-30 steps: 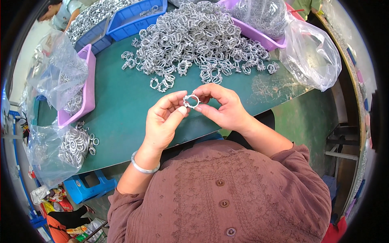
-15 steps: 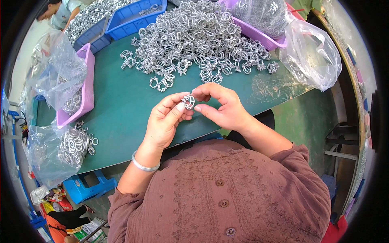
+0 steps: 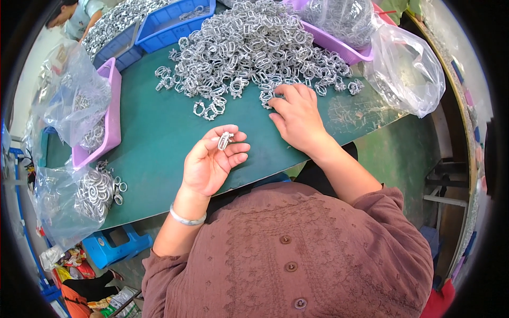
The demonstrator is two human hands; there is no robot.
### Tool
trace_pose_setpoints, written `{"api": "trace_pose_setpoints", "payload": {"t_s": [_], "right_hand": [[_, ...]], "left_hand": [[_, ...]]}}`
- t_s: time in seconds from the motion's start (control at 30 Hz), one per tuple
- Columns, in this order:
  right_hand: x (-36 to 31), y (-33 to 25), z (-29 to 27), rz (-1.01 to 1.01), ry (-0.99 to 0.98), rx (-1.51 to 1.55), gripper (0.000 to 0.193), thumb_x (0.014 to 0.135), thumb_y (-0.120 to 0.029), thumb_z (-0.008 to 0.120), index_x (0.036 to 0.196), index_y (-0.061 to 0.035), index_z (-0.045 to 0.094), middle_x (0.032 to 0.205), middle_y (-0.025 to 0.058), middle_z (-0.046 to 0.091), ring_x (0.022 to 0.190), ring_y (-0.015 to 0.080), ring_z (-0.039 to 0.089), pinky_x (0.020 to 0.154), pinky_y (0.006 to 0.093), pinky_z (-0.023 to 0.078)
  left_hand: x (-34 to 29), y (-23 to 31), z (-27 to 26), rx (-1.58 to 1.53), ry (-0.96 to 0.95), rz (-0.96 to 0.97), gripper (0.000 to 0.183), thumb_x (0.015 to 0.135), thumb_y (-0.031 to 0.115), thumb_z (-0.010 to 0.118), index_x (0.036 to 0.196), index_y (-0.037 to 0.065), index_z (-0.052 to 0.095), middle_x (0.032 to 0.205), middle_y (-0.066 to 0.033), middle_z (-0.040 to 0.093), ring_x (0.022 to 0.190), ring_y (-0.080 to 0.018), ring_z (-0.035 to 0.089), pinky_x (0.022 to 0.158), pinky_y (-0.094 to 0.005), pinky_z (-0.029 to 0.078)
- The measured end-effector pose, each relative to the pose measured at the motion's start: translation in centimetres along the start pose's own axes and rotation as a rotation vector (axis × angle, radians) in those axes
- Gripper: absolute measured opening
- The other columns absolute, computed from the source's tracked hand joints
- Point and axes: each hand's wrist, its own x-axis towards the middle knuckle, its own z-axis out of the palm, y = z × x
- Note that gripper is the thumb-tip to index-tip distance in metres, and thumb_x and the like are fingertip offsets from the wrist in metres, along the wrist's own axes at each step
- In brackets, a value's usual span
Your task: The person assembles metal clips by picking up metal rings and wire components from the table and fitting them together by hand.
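Observation:
A small silver openwork metal ring (image 3: 225,140) sits in my left hand (image 3: 208,164), held between the thumb and the fingers, with the palm turned up and the other fingers loosely curled. My right hand (image 3: 301,119) is at the near edge of a big heap of similar metal rings (image 3: 249,47). Its fingertips touch a ring (image 3: 265,97) there, while the thumb stays apart from the index finger. A few loose rings (image 3: 210,108) lie on the green tabletop (image 3: 154,138) in front of the heap.
Pink baskets (image 3: 114,114) with bagged parts stand at the left and far right. Blue bins (image 3: 172,24) are behind the heap. A clear plastic bag (image 3: 408,74) hangs over the right edge; another bag of rings (image 3: 95,196) lies near left. A co-worker (image 3: 79,18) sits far left.
My hands have parted. The right hand has moved away to the heap's near edge. The left hand has shifted slightly left and turned more palm up, keeping its ring.

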Motion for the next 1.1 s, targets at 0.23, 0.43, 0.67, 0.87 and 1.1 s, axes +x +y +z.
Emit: {"api": "trace_pose_setpoints", "payload": {"t_s": [0.23, 0.43, 0.67, 0.87, 1.1], "right_hand": [[0.0, 0.8, 0.9, -0.016, 0.029, -0.043, 0.013, 0.066, -0.008, 0.065, 0.078, -0.0103, 0.062, 0.096, 0.0067, 0.053, 0.094, 0.0256, 0.046, 0.083, 0.0404, 0.034], [-0.2, 0.2, 0.4, 0.092, -0.022, 0.307, 0.012, 0.068, -0.007, 0.066, 0.078, -0.0109, 0.061, 0.097, 0.0056, 0.054, 0.095, 0.0246, 0.047, 0.084, 0.0371, 0.035], [0.0, -1.3, -0.7, 0.153, -0.168, 0.737, 0.009, 0.072, -0.006, 0.065, 0.080, -0.0079, 0.061, 0.100, 0.0058, 0.056, 0.098, 0.0205, 0.049, 0.087, 0.0333, 0.036], [-0.3, -1.9, -0.6, 0.144, -0.152, 0.836, 0.008, 0.074, -0.007, 0.065, 0.081, -0.0069, 0.060, 0.094, 0.0062, 0.059, 0.092, 0.0191, 0.053, 0.083, 0.0329, 0.039], [-0.4, -2.2, -1.2, 0.199, -0.184, 0.881, 0.023, 0.073, -0.005, 0.066, 0.095, -0.0033, 0.059, 0.095, 0.0066, 0.059, 0.094, 0.0174, 0.053, 0.084, 0.0307, 0.040]], "left_hand": [[-0.1, -0.1, 0.2, 0.195, 0.103, -0.015, 0.027, 0.085, 0.015, 0.049, 0.106, -0.002, 0.052, 0.096, -0.0130, 0.059, 0.081, -0.0210, 0.060, 0.069, -0.0309, 0.051], [0.2, -0.4, 1.3, 0.358, 0.220, -0.041, 0.020, 0.085, 0.011, 0.053, 0.103, 0.001, 0.054, 0.089, -0.0066, 0.060, 0.074, -0.0125, 0.057, 0.061, -0.0241, 0.047], [0.9, -1.0, 2.1, 0.437, 0.247, -0.061, 0.017, 0.085, 0.014, 0.057, 0.098, 0.003, 0.057, 0.082, -0.0043, 0.061, 0.067, -0.0105, 0.056, 0.055, -0.0218, 0.044], [0.9, -1.3, 1.9, 0.418, 0.244, -0.001, 0.010, 0.085, 0.013, 0.057, 0.090, 0.004, 0.059, 0.077, -0.0029, 0.060, 0.062, -0.0089, 0.055, 0.053, -0.0205, 0.043], [0.4, -1.1, 2.1, 0.393, 0.212, 0.039, 0.011, 0.086, 0.014, 0.057, 0.090, 0.004, 0.059, 0.078, -0.0024, 0.060, 0.064, -0.0082, 0.054, 0.053, -0.0199, 0.043]]}}
